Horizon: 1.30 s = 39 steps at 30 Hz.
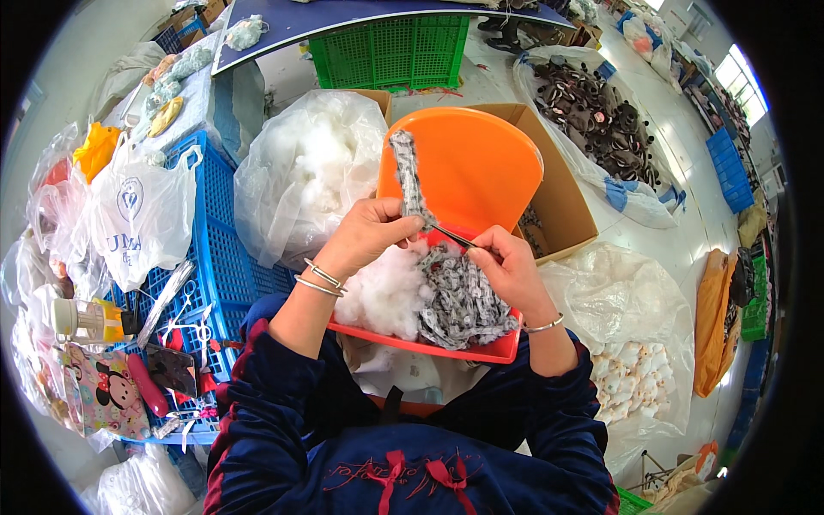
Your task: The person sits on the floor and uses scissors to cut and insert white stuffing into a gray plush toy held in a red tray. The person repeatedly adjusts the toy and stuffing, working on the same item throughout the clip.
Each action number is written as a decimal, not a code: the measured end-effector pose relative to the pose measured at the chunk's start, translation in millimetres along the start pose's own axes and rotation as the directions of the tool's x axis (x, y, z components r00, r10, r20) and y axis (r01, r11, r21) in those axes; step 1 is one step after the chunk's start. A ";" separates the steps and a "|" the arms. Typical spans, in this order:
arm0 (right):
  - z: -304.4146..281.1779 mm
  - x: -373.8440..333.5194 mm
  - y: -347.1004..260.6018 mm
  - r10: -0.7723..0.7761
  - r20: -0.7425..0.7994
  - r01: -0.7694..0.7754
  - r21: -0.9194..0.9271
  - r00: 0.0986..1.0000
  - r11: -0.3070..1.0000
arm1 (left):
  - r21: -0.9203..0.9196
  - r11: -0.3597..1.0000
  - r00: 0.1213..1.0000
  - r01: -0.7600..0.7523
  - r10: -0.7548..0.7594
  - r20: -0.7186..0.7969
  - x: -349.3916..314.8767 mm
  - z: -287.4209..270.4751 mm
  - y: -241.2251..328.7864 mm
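Observation:
My left hand [371, 233] pinches the lower end of a narrow grey-and-white fuzzy fabric tube [407, 172], which stands up from my fingers. In my right hand [512, 268] is a slim dark metal tool [451, 233], its tip at the tube's lower end; whether it goes inside I cannot tell. Below both hands a red tray [412, 342] rests on my lap. White fluffy stuffing [378, 296] fills its left part, and a heap of grey, black and white fuzzy pieces [468, 300] its right.
An orange stool seat [481, 163] stands beyond the tray, by a cardboard box [562, 206]. To the left are a bag of white stuffing [313, 154] and blue crates [225, 249] with tools on top. At right lies a plastic sack [635, 369] of small white pieces.

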State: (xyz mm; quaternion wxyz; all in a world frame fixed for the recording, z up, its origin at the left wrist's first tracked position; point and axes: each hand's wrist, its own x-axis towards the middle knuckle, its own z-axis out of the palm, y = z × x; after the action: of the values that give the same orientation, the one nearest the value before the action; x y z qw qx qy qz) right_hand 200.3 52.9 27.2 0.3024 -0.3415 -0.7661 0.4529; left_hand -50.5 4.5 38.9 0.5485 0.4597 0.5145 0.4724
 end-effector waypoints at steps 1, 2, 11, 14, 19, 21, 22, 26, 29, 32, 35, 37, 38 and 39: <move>-0.9 0.0 -2.0 0.007 0.010 -0.007 -0.011 1.000 1.000 | 0.002 1.000 1.000 -0.008 0.008 0.003 -0.2 -0.8 0.3; -2.1 -0.3 -4.3 0.014 0.019 -0.014 -0.023 1.000 1.000 | 0.003 1.000 1.000 -0.016 0.016 0.008 -0.2 -1.3 0.4; -4.1 -2.1 -4.7 -0.011 0.033 0.013 -0.054 0.999 0.998 | 0.028 0.999 1.000 0.031 -0.030 -0.007 -2.6 3.7 9.8; -3.8 -2.2 -5.6 -0.003 0.040 0.005 -0.050 0.999 0.999 | 0.028 0.999 1.000 0.020 -0.020 -0.013 -2.6 4.8 8.0; -2.0 -2.7 -9.6 0.000 0.040 0.001 -0.028 0.999 1.000 | 0.023 0.999 0.999 0.032 -0.031 -0.018 -4.4 8.7 9.9; -1.4 -2.8 -8.4 0.001 0.043 0.000 -0.026 0.999 1.000 | 0.053 0.998 0.999 0.034 -0.033 -0.019 -4.6 10.2 7.9; -0.1 -2.7 -5.7 0.016 0.040 -0.016 0.002 0.999 1.000 | 0.046 0.999 1.000 0.022 -0.021 -0.016 -4.9 11.9 8.1; 11.7 -3.4 8.6 0.079 0.001 -0.078 0.159 0.997 0.984 | 0.063 0.998 1.000 -0.009 0.011 -0.027 -5.1 16.6 9.3; 7.6 0.2 -5.1 0.023 0.004 -0.023 0.030 1.000 0.999 | 0.083 0.996 0.999 -0.037 0.037 0.008 -4.5 17.3 5.4; 10.2 0.2 -9.0 -0.037 -0.010 0.037 -0.057 0.999 0.998 | 0.032 0.999 0.998 -0.038 0.037 0.045 -1.7 16.6 -2.1; 26.7 -2.8 3.8 0.017 -0.047 -0.008 0.177 0.999 0.984 | -0.095 0.994 0.998 -0.060 0.058 -0.021 -2.5 23.3 -2.7; 37.0 -5.2 8.3 0.061 -0.051 -0.040 0.342 0.997 0.939 | -0.144 0.985 0.992 -0.098 0.085 -0.092 -2.9 32.0 -4.5; 42.2 -6.0 6.8 0.073 -0.046 -0.049 0.394 0.996 0.918 | -0.143 0.983 0.987 -0.116 0.098 -0.128 -3.2 35.8 -7.0; 47.0 -7.0 5.5 0.084 -0.040 -0.058 0.445 0.996 0.894 | -0.141 0.981 0.980 -0.135 0.111 -0.164 -3.9 39.8 -8.1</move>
State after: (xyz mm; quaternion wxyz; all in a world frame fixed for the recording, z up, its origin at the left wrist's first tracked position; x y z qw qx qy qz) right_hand 169.4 26.4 2.1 0.3776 -0.3044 -0.6209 0.6159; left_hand -10.5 -1.1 33.3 0.5098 0.4096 0.4888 0.5774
